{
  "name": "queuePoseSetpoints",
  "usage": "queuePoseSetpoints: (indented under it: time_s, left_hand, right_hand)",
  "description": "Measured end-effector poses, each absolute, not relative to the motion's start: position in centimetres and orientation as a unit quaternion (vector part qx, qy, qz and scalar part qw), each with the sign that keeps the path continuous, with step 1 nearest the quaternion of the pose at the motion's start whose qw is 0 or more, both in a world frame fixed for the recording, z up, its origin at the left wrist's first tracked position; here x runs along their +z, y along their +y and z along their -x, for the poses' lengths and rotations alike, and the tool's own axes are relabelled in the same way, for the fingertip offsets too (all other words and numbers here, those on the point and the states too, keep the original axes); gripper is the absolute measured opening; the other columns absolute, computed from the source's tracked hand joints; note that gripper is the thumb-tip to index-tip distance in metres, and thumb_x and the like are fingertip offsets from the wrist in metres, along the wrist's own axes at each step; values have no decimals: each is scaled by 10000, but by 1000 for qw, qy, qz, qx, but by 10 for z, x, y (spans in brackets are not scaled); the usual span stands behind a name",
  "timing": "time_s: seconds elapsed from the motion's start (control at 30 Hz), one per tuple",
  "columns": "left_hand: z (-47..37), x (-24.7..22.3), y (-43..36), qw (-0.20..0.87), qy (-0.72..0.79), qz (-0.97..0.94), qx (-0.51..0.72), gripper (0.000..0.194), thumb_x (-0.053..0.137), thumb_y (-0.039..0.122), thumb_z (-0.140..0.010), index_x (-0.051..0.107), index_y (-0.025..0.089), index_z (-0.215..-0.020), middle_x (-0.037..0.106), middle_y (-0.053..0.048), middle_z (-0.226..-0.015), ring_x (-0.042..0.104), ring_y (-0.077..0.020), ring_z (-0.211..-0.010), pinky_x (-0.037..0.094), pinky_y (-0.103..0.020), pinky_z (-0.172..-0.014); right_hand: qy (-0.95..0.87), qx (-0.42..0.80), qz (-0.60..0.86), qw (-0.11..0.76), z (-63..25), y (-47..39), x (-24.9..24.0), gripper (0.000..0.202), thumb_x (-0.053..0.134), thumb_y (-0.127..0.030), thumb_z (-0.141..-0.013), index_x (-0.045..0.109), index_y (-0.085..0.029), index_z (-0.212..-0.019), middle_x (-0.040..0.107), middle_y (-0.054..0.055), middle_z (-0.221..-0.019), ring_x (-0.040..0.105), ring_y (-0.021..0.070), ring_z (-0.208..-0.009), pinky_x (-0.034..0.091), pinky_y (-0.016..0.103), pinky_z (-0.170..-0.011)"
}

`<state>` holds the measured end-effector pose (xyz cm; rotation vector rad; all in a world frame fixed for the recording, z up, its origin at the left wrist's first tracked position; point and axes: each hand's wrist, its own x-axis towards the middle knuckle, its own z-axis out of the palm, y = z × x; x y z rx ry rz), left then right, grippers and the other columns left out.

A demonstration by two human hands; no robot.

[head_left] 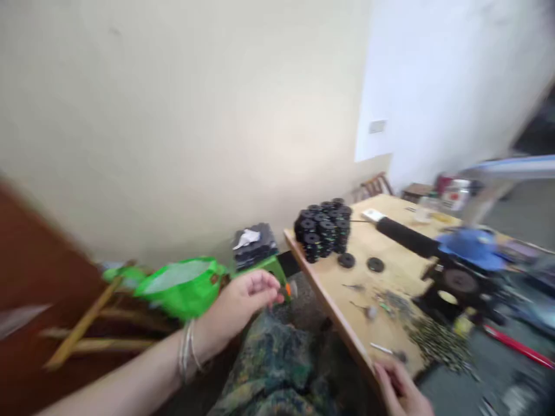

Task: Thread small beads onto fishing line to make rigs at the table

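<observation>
My left hand [249, 297], with bangles at the wrist, hovers over my lap beside the table. Its fingers are curled in towards the thumb; anything between them is too blurred to name. My right hand [401, 388] is at the near table edge with its fingers bent; what they hold, if anything, is hidden. Just beyond it lies a thin metal rod [384, 349] with a dark end. A black hand press with a long padded lever [405, 236] stands on the table, with a blue dish [470, 248] behind it. A heap of small brass-coloured parts [440, 342] lies in front of the press.
Stacks of black discs [324, 228] fill the table's far left corner, with two loose discs [375, 264] nearby. A bright green bag [186, 286] and a wooden frame [87, 323] stand left. A red-handled tool [518, 345] lies right. Containers [455, 195] stand at the back.
</observation>
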<state>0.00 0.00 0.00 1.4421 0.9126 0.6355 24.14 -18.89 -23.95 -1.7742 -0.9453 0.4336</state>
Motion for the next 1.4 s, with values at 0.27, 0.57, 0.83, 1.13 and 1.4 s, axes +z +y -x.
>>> queuePoseSetpoints:
  time_s: [0.27, 0.57, 0.83, 1.13, 1.4]
  left_hand:
    - [-122, -141, -32, 851, 399, -324, 106, 189, 668, 78, -729, 616, 158, -892, 695, -4, -740, 593, -78, -577, 381, -181, -547]
    - [-150, -171, -53, 895, 331, -297, -35, 221, 706, 58, -738, 628, 138, -928, 706, -47, -812, 637, -100, -645, 443, -203, -618]
    - [-151, -182, -52, 874, 274, -383, -119, 229, 765, 143, -644, 621, 134, -822, 668, -15, -730, 577, -81, -607, 350, -179, -543]
    - [-146, -195, -67, 837, 236, -465, -164, 290, 759, 313, -673, 553, 161, -808, 560, 43, -602, 475, -73, -521, 294, -210, -522]
    - [-127, -204, -70, 819, 169, -522, -166, 274, 681, 386, -777, 522, 163, -793, 590, 16, -645, 504, -97, -564, 334, -235, -560]
  right_hand:
    - [-257, 175, 723, 617, -238, -181, -211, 412, 576, -561, -785, 633, -174, -656, 588, 9, -572, 521, 159, -532, 400, 224, -511]
    - [-83, 225, 669, 703, -233, -180, -186, 487, 714, -633, -611, 600, -160, -611, 481, -46, -497, 379, 95, -465, 312, 215, -460]
    - [9, 184, 663, 726, -203, -189, -197, 527, 704, -675, -589, 554, -170, -603, 374, -85, -440, 273, 67, -425, 199, 202, -414]
    - [40, 193, 668, 718, -181, -200, -208, 538, 651, -696, -640, 551, -168, -654, 348, -103, -435, 248, 58, -403, 173, 202, -402]
    - [33, 185, 659, 728, -162, -203, -217, 498, 679, -647, -657, 563, -163, -649, 429, -75, -472, 308, 68, -427, 226, 196, -417]
